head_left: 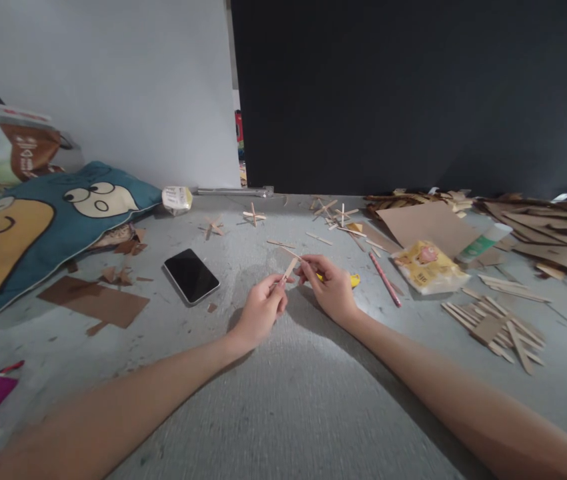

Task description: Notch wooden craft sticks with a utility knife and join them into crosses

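My left hand (262, 305) pinches a short wooden craft stick (291, 268) that points up and away from me. Close by on the right, my right hand (331, 287) has its fingers closed on a thin wooden stick (291, 253), whose free end reaches left above the craft stick. The two sticks come close together between the hands; whether they touch I cannot tell. Partly hidden behind my right hand lies a yellow object (355, 280). A loose stick (280, 244) rests on the grey surface just beyond. Farther back sit small crossed-stick pieces (253, 215).
A phone (191, 276) and brown cardboard (94, 300) lie left, near a blue cushion (108, 200). To the right are a pink pencil (384, 279), a yellow packet (428, 267), a glue stick (484, 243), a bundle of craft sticks (496, 327) and piled cardboard (553, 233).
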Motion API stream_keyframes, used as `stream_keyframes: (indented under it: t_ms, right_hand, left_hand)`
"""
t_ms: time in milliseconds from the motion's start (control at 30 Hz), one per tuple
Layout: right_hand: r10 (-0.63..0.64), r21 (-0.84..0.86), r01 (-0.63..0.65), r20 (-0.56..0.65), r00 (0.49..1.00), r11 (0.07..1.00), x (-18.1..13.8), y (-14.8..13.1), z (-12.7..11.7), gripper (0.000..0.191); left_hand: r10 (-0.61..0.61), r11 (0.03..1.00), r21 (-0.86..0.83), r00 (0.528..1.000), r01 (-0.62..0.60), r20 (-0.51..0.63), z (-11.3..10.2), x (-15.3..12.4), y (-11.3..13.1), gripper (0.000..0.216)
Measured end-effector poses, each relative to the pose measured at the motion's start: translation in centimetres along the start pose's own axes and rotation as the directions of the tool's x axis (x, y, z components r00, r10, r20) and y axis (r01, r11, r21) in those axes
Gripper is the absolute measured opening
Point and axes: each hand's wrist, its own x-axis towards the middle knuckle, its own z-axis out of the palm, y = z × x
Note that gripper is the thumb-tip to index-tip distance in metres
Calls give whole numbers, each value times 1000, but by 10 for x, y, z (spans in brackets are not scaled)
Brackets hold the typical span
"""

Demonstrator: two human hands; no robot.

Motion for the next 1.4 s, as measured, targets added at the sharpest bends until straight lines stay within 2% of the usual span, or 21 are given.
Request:
stream_keyframes:
  t_ms: [467,533,600,700,767,833,900,1000,1033,1100,1133,1167,1267,1400]
  right_hand:
    - [5,12,-5,3,1000,1000,-1,2,1,30]
    - [15,2,-15,-17,1000,1000,0,1,0,30]
    - [39,0,-39,-52,998,999,1,0,-1,30]
    - [87,38,-83,-106,991,996,3,-2,-2,31]
    - [111,79,-101,-139,984,992,5,-3,-2,32]
    - [126,108,-110,-157,979,988,7,-4,-2,32]
    - [134,122,-115,-161,978,986,7,-5,-2,32]
    - [139,123,-121,-154,978,985,8,-6,-2,32]
    - [141,121,-123,-152,978,985,8,-6,-2,33]
    - [143,116,-127,-149,978,985,8,-6,-2,33]
    - [143,114,-127,-148,979,985,8,-6,-2,33]
    - [142,113,-126,-147,979,986,8,-6,-2,33]
    - [143,124,-125,-145,979,984,10,-5,-1,33]
    - [161,145,-140,-144,976,979,11,-2,0,34]
  left_hand:
    - [2,1000,0,1000,-2,0,1,-1,1,35]
    - [13,999,33,1000,-13,-11,0,-1,-1,35]
    - [57,988,149,997,-50,-48,-4,3,-1,31]
    - [145,887,453,985,-88,-94,-16,13,3,19]
    - [98,797,604,991,-25,-88,-26,21,7,4]
    - [61,687,726,994,21,-87,-36,27,10,19]
    - [100,596,803,990,18,-96,-43,34,13,32]
    - [166,527,850,982,-14,-87,-46,51,18,47]
    - [188,502,864,980,-36,-68,-44,60,20,45]
    - [223,403,908,975,-114,24,-39,83,25,24]
    - [204,327,936,977,-131,65,-37,96,27,8]
    - [171,268,956,982,-122,78,-34,109,29,8]
    - [135,263,961,990,-86,52,-31,143,28,20]
    - [84,317,947,996,-53,28,-37,164,19,6]
